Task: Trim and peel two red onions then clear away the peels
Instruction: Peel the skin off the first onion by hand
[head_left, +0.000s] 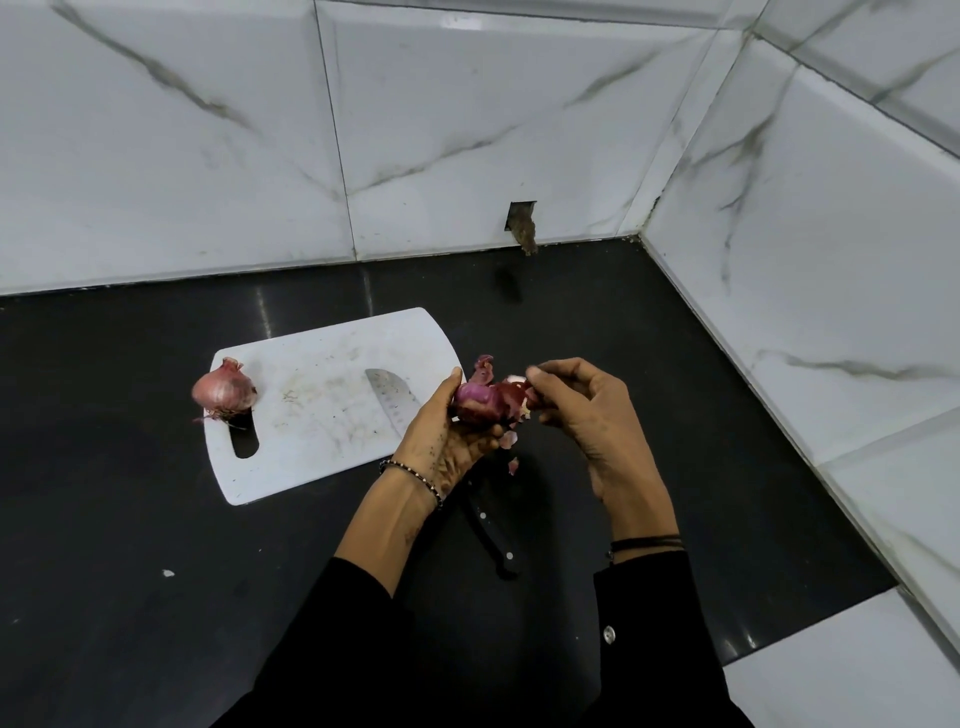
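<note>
My left hand (441, 441) cups a partly peeled red onion (480, 402) above the black counter, just right of the white cutting board (311, 415). My right hand (582, 410) pinches a strip of its dark red peel (524, 392) at the onion's right side. A curl of loose skin sticks up behind the onion. Small peel scraps (511, 452) hang or fall beneath it. A second red onion (224, 391), still in its skin, sits on the board's left corner by the handle slot. A knife lies under my left hand, blade (389, 397) on the board, black handle (493, 530) on the counter.
The black counter (130, 519) runs into a corner of white marble-look tiled walls at the back and right. A small cut-out hole (522, 223) with debris sits at the back wall's base. A white speck (168, 573) lies on the counter at the left front.
</note>
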